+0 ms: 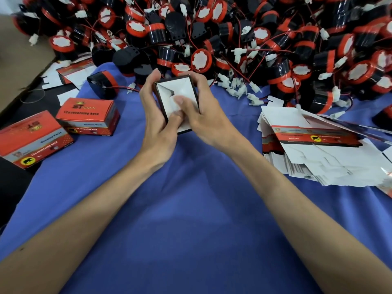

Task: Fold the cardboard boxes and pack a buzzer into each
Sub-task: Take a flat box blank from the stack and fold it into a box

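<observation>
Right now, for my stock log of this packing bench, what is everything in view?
Half-folded box: one, white inside, dark edges, centre, in both hands.
Closed boxes: two, red, left.
Flat box blanks: one stack, white and red, right.
Buzzers: large pile, black and red, far side.
Lone buzzer: one, black and red, left of the held box.
Cloth: one, blue, spread beneath the hands.
Left hand: grips the box's left side.
Right hand: holds its right side, thumb pressing an inner flap.
</observation>
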The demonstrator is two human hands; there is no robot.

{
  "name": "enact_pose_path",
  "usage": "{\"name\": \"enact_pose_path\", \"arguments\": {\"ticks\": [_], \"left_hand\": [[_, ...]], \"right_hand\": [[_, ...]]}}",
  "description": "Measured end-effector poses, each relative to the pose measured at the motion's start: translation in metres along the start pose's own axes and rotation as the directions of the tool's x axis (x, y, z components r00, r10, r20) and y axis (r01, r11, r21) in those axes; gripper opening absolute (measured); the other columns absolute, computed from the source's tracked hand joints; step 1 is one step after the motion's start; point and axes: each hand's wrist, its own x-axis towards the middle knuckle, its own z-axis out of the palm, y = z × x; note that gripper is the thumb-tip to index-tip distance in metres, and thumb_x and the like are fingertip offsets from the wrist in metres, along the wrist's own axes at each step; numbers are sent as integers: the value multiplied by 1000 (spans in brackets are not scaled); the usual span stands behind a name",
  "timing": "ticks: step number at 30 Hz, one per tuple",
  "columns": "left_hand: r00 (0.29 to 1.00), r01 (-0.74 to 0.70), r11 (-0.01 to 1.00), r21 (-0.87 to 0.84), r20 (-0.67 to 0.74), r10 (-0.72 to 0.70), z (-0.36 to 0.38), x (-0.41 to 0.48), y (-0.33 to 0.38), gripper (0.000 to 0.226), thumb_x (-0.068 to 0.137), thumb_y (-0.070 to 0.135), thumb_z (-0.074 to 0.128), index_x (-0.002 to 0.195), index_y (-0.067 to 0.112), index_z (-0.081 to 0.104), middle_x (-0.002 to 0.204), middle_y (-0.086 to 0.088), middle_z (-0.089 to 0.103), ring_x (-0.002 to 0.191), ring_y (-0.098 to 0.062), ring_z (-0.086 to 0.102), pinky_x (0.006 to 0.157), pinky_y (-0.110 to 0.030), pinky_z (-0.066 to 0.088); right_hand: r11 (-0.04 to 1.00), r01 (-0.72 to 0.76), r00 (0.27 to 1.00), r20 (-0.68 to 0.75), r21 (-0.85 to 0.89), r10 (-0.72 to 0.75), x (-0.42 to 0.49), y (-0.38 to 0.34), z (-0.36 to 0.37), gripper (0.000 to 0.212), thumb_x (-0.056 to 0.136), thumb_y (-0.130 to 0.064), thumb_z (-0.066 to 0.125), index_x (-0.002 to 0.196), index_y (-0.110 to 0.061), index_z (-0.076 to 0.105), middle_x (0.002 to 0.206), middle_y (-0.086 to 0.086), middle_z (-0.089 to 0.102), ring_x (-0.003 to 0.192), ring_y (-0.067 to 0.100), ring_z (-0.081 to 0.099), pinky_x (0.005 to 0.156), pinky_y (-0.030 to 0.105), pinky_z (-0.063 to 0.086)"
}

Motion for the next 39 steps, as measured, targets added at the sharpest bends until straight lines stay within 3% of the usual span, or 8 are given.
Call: {"name": "enact_pose_path", "arguments": {"ticks": [6, 12, 17, 23, 27, 30, 34, 39], "left_hand": [[1000, 22, 999, 27, -21, -21, -1, 1, -1, 63, 83, 1, 43, 141, -3, 19, 145, -26, 27, 132, -41, 36, 106, -56, 38], [995, 101, 993, -57, -10, -101, -2, 1, 0, 78, 85, 41, 46, 146, -1, 19, 150, -22, 25, 140, -35, 31, 112, -54, 31], [982, 176, 967, -185, -40, -187, -3, 2, 7, 107, 69, 82, 54, 136, 0, 35, 141, -31, 36, 132, -40, 41, 108, -54, 37], [978, 168, 982, -88, -109, -177, -4, 6, 1, 90, 69, 91, 32, 125, 21, 45, 138, -21, 43, 130, -27, 46, 106, -39, 42], [979, 184, 974, 129, -110, -170, -5, 11, -10, 47, 104, 39, 34, 140, 9, 36, 122, -15, 39, 122, -32, 46, 104, -44, 43], [971, 195, 979, 54, -148, -186, -7, 11, -10, 44, 103, 25, 41, 145, 21, 29, 131, -16, 38, 120, -19, 49, 103, -41, 46], [984, 124, 990, 64, -135, -115, -7, 6, -1, 48, 92, 37, 47, 136, 27, 33, 138, -10, 36, 121, 9, 43, 108, -26, 38], [990, 49, 999, 16, -130, -47, -4, 3, 1, 38, 89, 16, 52, 119, 12, 27, 131, -15, 36, 119, -23, 47, 98, -30, 45]], "right_hand": [[1000, -9, 1000, 6, 21, 9, -1, -1, 2, 39, 98, -8, 48, 134, -12, 35, 102, -15, 56, 94, 9, 59, 81, 30, 54], [910, -113, 994, 45, 399, 104, -2, -9, -1, 34, 96, -13, 51, 127, -16, 38, 113, 10, 58, 105, 22, 57, 89, 39, 51], [726, -234, 972, 146, 647, 184, 2, -13, -14, 49, 75, -9, 66, 119, -20, 49, 89, 4, 71, 83, 18, 67, 73, 33, 55], [739, -253, 968, 163, 625, 193, 2, -13, -21, 83, 71, 0, 70, 143, -19, 33, 77, 1, 72, 77, 15, 69, 69, 30, 55], [902, -174, 985, 71, 394, 159, 4, -14, -27, 111, 70, 4, 79, 153, -18, 10, 87, 9, 71, 80, 15, 67, 83, 29, 54], [988, -24, 999, -28, -150, 20, 4, -8, -21, 115, 69, -3, 81, 154, -22, 6, 83, 8, 70, 67, 18, 62, 71, 31, 54], [505, 248, 969, 214, -827, -126, -4, -3, -8, 92, 75, -2, 62, 153, -24, 17, 96, 6, 62, 84, 36, 58, 61, 36, 36], [258, 483, 876, 465, -837, -132, -8, -3, 4, 61, 77, -8, 46, 138, -6, 38, 113, 3, 61, 96, 29, 61, 84, 36, 41]]}}
